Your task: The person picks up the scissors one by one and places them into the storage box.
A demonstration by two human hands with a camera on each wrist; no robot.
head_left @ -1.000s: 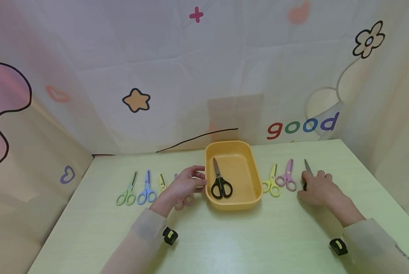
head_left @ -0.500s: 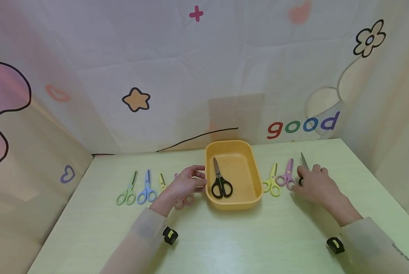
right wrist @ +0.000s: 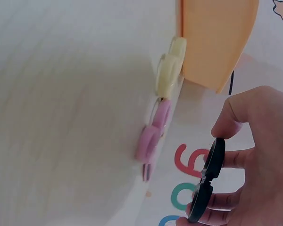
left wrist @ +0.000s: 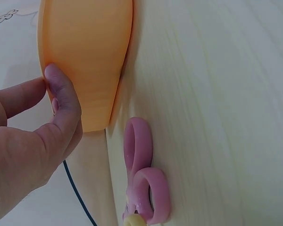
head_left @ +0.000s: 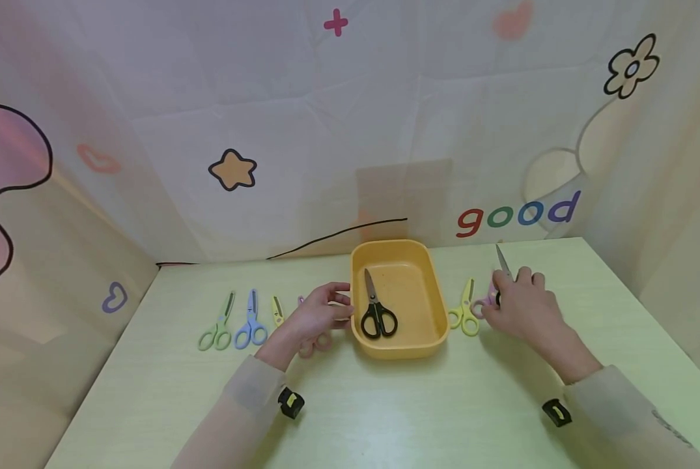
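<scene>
My right hand [head_left: 528,303] pinches black-handled scissors [head_left: 504,260] between thumb and fingertips, above the pink scissors [head_left: 491,298]. In the right wrist view their dark handle loops [right wrist: 217,157] are off the table, seen nearly edge-on, blade pointing away. My left hand [head_left: 323,311] rests its fingertips against the left side of the yellow tray [head_left: 402,353]; the left wrist view shows thumb and fingers [left wrist: 61,84] at its outer wall and rim. Inside the tray lies another pair of black-handled scissors [head_left: 379,322]. Yellow scissors [head_left: 469,326] lie just right of the tray.
Green scissors [head_left: 216,337], blue scissors [head_left: 251,333] and yellow scissors [head_left: 277,309] lie in a row on the table [head_left: 355,417] to the left. Another pink pair [left wrist: 153,195] is partly under my left forearm. A printed curtain [head_left: 303,130] hangs behind.
My right hand has lifted the black-handled scissors and carried them left, over the pink pair. My left hand and the tray have stayed in place.
</scene>
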